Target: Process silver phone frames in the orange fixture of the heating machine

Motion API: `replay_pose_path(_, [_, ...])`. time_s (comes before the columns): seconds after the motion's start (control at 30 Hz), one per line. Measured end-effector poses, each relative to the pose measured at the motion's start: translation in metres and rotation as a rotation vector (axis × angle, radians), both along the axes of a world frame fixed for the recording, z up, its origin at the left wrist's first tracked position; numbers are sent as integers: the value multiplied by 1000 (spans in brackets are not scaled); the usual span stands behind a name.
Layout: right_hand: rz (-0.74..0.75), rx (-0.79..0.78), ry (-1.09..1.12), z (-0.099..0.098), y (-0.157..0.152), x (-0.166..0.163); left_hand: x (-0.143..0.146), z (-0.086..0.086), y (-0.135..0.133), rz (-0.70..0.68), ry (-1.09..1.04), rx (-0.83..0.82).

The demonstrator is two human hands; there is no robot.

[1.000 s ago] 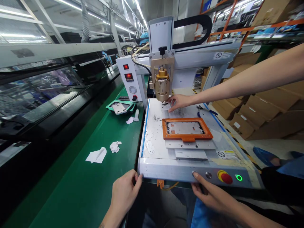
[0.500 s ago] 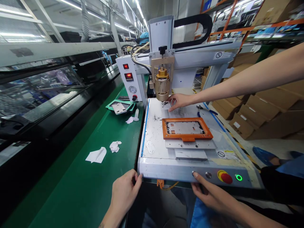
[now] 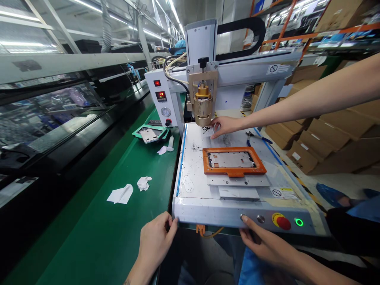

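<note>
Clamps left grip (image 3: 156, 239) shut on front-left corner of machine bed (image 3: 192, 174), rests forefinger of open right grip (image 3: 264, 245) at silver button (image 3: 244, 217) on front edge, orange fixture (image 3: 234, 161) mid-bed; probably calls for co-worker's hand (image 3: 226, 126) clear of dispensing head (image 3: 203, 105) before pressing.

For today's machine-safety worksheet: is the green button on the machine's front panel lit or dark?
Lit. The green button glows bright with a pale centre, just right of the red button on the machine.
</note>
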State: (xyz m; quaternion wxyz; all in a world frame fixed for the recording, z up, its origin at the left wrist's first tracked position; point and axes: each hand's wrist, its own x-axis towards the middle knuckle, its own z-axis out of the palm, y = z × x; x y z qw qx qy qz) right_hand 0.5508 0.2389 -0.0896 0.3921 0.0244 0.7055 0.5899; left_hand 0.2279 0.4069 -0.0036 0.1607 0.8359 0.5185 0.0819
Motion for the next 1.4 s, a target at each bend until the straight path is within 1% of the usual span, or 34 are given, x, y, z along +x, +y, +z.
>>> replay_pose_path(0.03, [-73, -94, 119, -4, -1, 1, 0, 0, 0, 0, -3, 0])
replay_pose_path(0.07, [-117, -137, 236, -7, -2, 2, 0, 0, 0, 0, -4, 1])
replay_pose_path(0.1, [-135, -131, 360, -9, -3, 3, 0, -1, 0, 1, -5, 4])
replay_pose_path(0.17, [-120, -27, 633, -7, -3, 2, 0, -1, 0, 1, -5, 11])
replay_pose_path(0.23, [-81, 91, 927, 1, -1, -1, -1, -2, 0, -1, -4, 15])
replay_pose_path(0.27, [-66, 127, 1041, 7, 1, -3, -1, -2, 0, -2, -5, 18])
replay_pose_path(0.3, [-52, 150, 1105, 13, 2, -5, -1, -2, 0, -3, -9, 23])
replay_pose_path(0.37, [-28, 165, 1133, 23, 5, -7, -1, -3, 0, -6, -17, 29])
replay_pose_path(0.43, [-24, 176, 1107, 29, 7, -9, -1, -3, 0, -8, -19, 30])
replay_pose_path(0.67, [-43, 235, 1004, 28, 7, -9, 0, -1, -1, -11, -14, 35])
replay_pose_path(0.73, [-22, 216, 1047, 30, 7, -9, 0, -1, -1, -14, -22, 40])
replay_pose_path(0.87, [-21, 127, 1189, 35, 5, -8, 0, -1, 0, -14, -21, 41])
replay_pose_path(0.93, [-36, 106, 1217, 37, 4, -8, -1, -1, 0, -8, -10, 37])
replay_pose_path(1.03, [-26, 92, 1241, 38, 3, -8, -1, -1, 0, -7, -10, 37])
replay_pose_path(1.1, [-19, 54, 1257, 39, 2, -7, -1, -1, -1, -11, -17, 39])
replay_pose_path(1.2, [-11, 40, 1321, 42, 3, -6, -1, -1, -1, -14, -21, 33])
replay_pose_path(1.3, [-11, 65, 1339, 40, 1, -5, -1, -1, 0, -12, -15, 30])
replay_pose_path(1.4, [-21, 41, 1257, 27, -4, 0, 0, -1, 1, -11, -6, 30])
